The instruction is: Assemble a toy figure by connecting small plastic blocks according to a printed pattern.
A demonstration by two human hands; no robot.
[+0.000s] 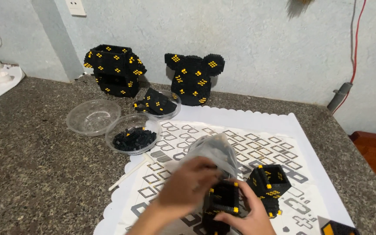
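Note:
My left hand and my right hand both grip a small black block-built box with yellow dots, held low over the white patterned mat. Just behind my left hand lies a clear plastic bag with dark pieces inside. A second black and yellow block piece stands on the mat just right of my right hand.
At the back stand a black block body and a black eared head. Three clear bowls sit left of the mat: one empty, one with loose black bricks, one holding a built piece. A white stick-like tool lies at the mat's edge.

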